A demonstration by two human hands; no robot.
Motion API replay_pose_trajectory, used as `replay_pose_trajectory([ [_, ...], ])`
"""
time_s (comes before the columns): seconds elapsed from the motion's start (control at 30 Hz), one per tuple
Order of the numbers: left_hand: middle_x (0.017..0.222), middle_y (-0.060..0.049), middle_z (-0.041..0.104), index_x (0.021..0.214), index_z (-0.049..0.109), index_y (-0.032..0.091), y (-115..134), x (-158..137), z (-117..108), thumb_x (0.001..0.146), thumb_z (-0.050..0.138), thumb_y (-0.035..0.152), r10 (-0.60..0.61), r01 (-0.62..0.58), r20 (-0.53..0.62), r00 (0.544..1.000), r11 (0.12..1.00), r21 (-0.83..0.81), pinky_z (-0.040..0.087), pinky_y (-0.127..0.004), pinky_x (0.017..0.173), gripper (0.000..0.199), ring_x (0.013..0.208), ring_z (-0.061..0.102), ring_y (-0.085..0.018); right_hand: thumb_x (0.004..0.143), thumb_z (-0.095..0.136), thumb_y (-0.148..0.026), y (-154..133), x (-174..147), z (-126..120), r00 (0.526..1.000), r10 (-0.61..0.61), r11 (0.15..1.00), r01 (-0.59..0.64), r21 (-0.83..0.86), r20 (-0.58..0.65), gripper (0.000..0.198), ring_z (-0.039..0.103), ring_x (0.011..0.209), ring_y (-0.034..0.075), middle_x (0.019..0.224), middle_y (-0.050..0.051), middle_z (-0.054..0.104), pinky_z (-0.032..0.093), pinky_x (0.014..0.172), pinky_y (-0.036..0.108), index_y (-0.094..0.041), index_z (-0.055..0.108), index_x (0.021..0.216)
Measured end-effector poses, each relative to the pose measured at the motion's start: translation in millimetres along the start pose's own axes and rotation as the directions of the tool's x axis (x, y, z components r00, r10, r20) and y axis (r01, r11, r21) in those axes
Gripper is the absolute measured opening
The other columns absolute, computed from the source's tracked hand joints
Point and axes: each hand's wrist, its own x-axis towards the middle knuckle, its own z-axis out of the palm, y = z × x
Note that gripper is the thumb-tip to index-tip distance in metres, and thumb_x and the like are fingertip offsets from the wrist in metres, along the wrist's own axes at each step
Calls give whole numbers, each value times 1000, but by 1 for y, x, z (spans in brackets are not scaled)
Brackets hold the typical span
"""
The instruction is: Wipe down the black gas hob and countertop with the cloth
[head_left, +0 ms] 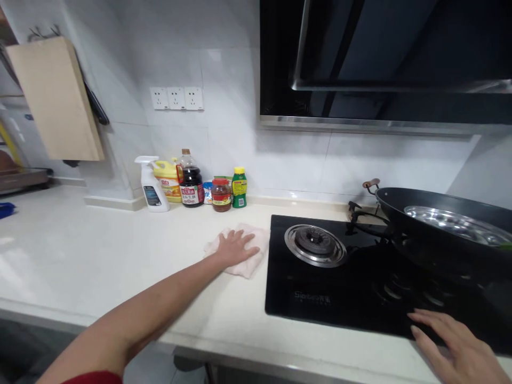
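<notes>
My left hand (236, 248) lies flat with fingers spread on a pale pink cloth (254, 261). The cloth rests on the white countertop (176, 253), just left of the black gas cooktop (336, 298). At the lower right, my right hand (454, 341) is held over the cooktop's front edge, its fingers stretched out and holding nothing. Whether its fingertips touch the glass I cannot tell. A round burner (315, 245) with a steel ring sits on the cooktop between the two hands.
Along the wall stand a white spray bottle (152, 186), a yellow jug (168, 178), a soy sauce bottle (191, 181), a red-lidded jar (221, 196) and a green bottle (239, 188). A large wok (400, 205) sits at right, under the range hood (380, 58). A cutting board (56, 98) hangs left.
</notes>
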Motion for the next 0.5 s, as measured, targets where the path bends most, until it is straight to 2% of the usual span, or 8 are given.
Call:
replay_pose_trajectory([
  [0.13,161,-8,42,150,49,40,28,-72,2,91,43,75,179,-180,-31,983,983,-42,21,-66,116,68,146,34,-41,92,49,-57,-8,-1,0,999,-22,999,21,-26,-24,44,67,109,32,116,10,73,55,93,49,-23,73,104],
  [0.23,141,-11,58,137,62,34,35,-127,1,94,50,60,266,-276,-120,956,958,-76,34,-60,108,51,130,48,-38,93,47,-56,-8,-3,1,1000,-17,999,16,-48,-7,44,66,112,31,120,10,71,52,97,50,-23,72,109],
  [0.3,127,-10,63,126,68,33,36,-156,0,96,50,49,292,-308,-145,945,946,-104,41,-55,100,39,118,54,-34,94,45,-56,-9,-4,1,1000,-5,998,5,-61,4,45,66,114,31,122,10,71,51,99,51,-24,71,111],
  [0.4,120,-9,65,118,69,32,37,-178,-3,97,49,44,271,-304,-175,946,931,-202,45,-50,96,31,113,56,-31,95,44,-54,-14,-4,0,1000,3,997,-3,-76,1,44,65,115,31,124,10,70,50,100,49,-23,70,113],
  [0.5,116,-8,67,118,67,30,45,-170,-5,99,44,46,124,-228,-276,953,893,-387,48,-47,98,35,113,58,-29,96,42,-52,-21,-3,0,1000,-5,996,3,-84,-22,44,65,115,30,124,10,70,50,100,48,-23,69,113],
])
